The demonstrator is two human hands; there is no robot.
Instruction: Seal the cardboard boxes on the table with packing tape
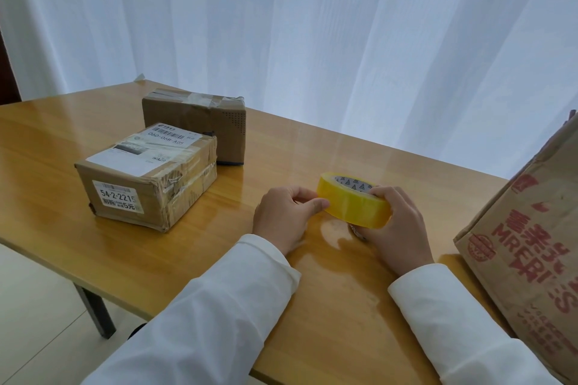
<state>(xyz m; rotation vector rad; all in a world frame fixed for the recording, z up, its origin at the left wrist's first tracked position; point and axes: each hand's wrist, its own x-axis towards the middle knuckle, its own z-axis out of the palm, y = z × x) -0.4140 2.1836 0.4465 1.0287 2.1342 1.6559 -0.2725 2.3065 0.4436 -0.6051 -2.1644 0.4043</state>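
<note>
Sleeves (219, 306): white cuffs, closest to the head camera, both forearms reaching over the near edge of the table (93, 244).
Right hand (397, 225): curled round the yellow tape roll (353, 203), fingers over its top rim, holding it tilted just above the tabletop; probably steadying it so the other hand can work the surface.
Left hand (281, 212): thumb and fingertips pinching at the roll's left face, most likely hunting for or lifting the loose end.
Roll core: printed with small triangle marks; no words readable.
Near box (147, 184): well left of the hands, shut and already wrapped in clear tape. Side sticker reads "54-2-2215" and "5元"; the top label shows a barcode and, upside down, "060-068-A05".
Far box (200, 125): touching or just behind the near box, flaps down, old tape across the top.
Large box (525, 253): at the right edge, red print, "MR" and further letters, partly cut off.
Stage: tape not yet pulled; no box under the hands.
</note>
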